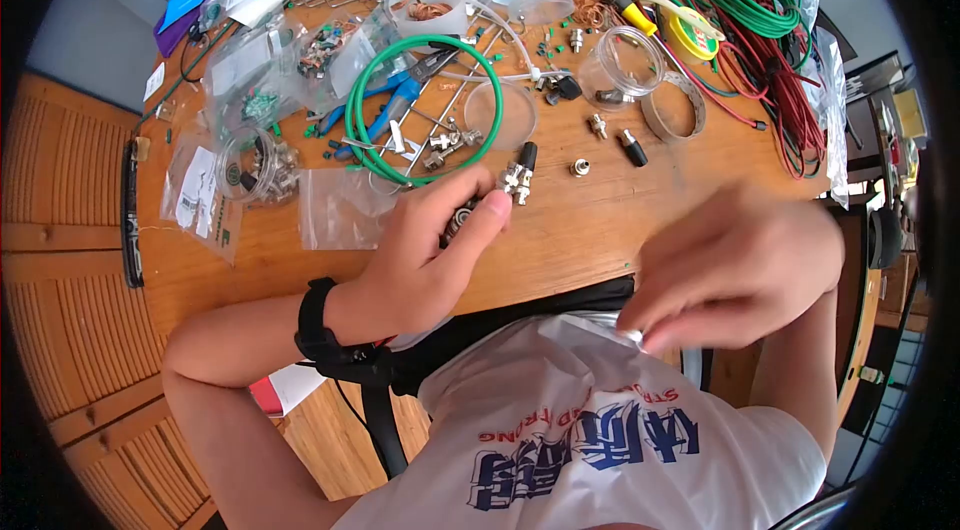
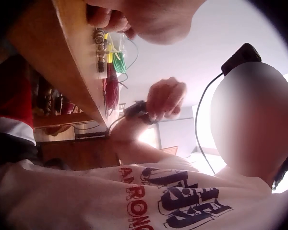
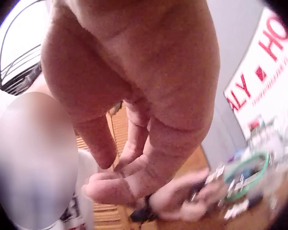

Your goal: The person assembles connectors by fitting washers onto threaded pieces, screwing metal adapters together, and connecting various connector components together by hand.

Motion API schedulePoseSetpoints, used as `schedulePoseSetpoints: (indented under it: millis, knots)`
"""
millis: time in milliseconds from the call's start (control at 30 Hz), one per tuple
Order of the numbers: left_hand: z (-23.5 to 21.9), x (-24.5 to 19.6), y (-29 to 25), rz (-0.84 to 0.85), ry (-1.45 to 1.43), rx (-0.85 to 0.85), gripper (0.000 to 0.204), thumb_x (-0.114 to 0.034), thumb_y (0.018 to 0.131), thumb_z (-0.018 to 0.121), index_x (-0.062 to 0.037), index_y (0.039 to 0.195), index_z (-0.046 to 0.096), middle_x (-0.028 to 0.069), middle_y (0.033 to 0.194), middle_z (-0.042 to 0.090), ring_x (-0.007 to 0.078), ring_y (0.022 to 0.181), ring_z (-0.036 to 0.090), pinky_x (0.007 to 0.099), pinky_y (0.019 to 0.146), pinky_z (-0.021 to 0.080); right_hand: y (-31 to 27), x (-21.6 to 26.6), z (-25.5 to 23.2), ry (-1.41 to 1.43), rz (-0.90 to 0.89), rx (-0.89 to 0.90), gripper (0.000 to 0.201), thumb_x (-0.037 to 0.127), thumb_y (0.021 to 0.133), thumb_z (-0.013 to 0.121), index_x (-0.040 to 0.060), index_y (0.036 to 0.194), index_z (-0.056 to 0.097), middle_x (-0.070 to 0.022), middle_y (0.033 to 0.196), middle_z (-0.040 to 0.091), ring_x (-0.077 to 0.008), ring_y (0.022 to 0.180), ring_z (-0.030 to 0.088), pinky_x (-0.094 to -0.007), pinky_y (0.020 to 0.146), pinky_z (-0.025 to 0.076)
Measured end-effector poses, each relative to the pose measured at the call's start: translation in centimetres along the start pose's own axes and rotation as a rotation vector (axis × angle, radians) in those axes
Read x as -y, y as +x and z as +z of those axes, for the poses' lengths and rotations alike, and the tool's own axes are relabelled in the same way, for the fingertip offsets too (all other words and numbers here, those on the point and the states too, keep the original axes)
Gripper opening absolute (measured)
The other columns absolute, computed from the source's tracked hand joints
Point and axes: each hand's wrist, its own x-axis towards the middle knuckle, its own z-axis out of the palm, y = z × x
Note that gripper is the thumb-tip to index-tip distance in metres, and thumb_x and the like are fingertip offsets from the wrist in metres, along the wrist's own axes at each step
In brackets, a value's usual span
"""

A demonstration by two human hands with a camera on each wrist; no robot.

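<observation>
In the head view my left hand [image 1: 425, 245] is curled over the near table, gripping a dark, ringed metal part largely hidden by the fingers. Silvery BNC connectors [image 1: 515, 180], one with a black boot, show right at its thumb and fingertips. A green cable coil [image 1: 497, 110] lies just beyond. Blurred in the head view, my right hand [image 1: 745, 265] hangs above the lap at the table edge. Its fingers [image 3: 110, 189] bend loosely toward the thumb in the right wrist view, with nothing visible between them.
Loose connectors [image 1: 598, 126], a black boot [image 1: 633, 148] and a clear jar [image 1: 625, 60] stand right of the coil. Blue-handled pliers [image 1: 400, 95] lie under it. Plastic bags [image 1: 345, 210] and a jar of connectors [image 1: 245, 165] are at left, red cables [image 1: 790, 100] at far right.
</observation>
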Motion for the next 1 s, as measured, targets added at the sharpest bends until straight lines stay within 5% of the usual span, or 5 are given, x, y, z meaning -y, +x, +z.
schedulePoseSetpoints:
  millis: [67, 133, 233, 367, 1000]
  knots:
    - [0.0, 0.4, 0.0, -0.024, 0.016, -0.02, 0.025, -0.02, 0.107, 0.055, -0.0006, 0.091, 0.055, 0.0026, 0.072, 0.049, 0.009, 0.067, 0.041, 0.0301, 0.059, 0.036, -0.4, -0.9, -1.9, -0.229, -0.052, -0.41, 0.015, 0.012, 0.09, 0.076, 0.0006, 0.081, 0.073, -0.0113, 0.077, 0.072, -0.0199, 0.067, 0.07, -0.0306, 0.055, 0.05]
    - [0.0, 1.5, 0.5, 0.178, 0.104, -0.034, 0.023, -0.018, 0.105, 0.058, -0.0005, 0.091, 0.055, 0.0036, 0.071, 0.048, 0.0097, 0.065, 0.04, 0.0308, 0.059, 0.035, -0.4, -1.8, -4.4, -0.599, 0.124, -0.588, 0.011, 0.011, 0.089, 0.075, 0.0002, 0.092, 0.074, -0.0075, 0.081, 0.071, -0.0176, 0.064, 0.065, -0.0279, 0.058, 0.047]
    - [-0.2, 0.9, 0.3, 0.132, 0.196, -0.015, 0.021, -0.016, 0.104, 0.061, -0.0004, 0.091, 0.055, 0.0048, 0.071, 0.045, 0.0113, 0.063, 0.039, 0.0315, 0.058, 0.034, -1.2, -4.3, -6.4, -0.798, 0.243, -0.49, 0.016, 0.011, 0.089, 0.076, 0.0009, 0.101, 0.073, -0.006, 0.087, 0.072, -0.0181, 0.067, 0.065, -0.0294, 0.057, 0.045]
    - [-0.1, 1.1, 0.4, 0.18, 0.185, -0.021, 0.02, -0.014, 0.102, 0.062, -0.0005, 0.09, 0.054, 0.0052, 0.071, 0.043, 0.0128, 0.061, 0.037, 0.0321, 0.057, 0.032, -1.0, -6.4, -5.9, -0.726, 0.306, -0.345, 0.034, 0.008, 0.078, 0.079, -0.0026, 0.109, 0.069, -0.0194, 0.107, 0.071, -0.041, 0.096, 0.067, -0.0468, 0.083, 0.053]
    - [-0.1, 0.9, 0.6, 0.176, 0.184, 0.006, 0.021, -0.011, 0.101, 0.059, 0.0002, 0.086, 0.051, 0.0051, 0.072, 0.043, 0.0119, 0.06, 0.036, 0.0317, 0.055, 0.029, -0.3, -10.6, -5.4, -0.719, 0.162, -0.287, 0.024, 0.005, 0.088, 0.068, -0.0022, 0.111, 0.064, -0.0213, 0.11, 0.065, -0.0437, 0.104, 0.063, -0.0495, 0.091, 0.051]
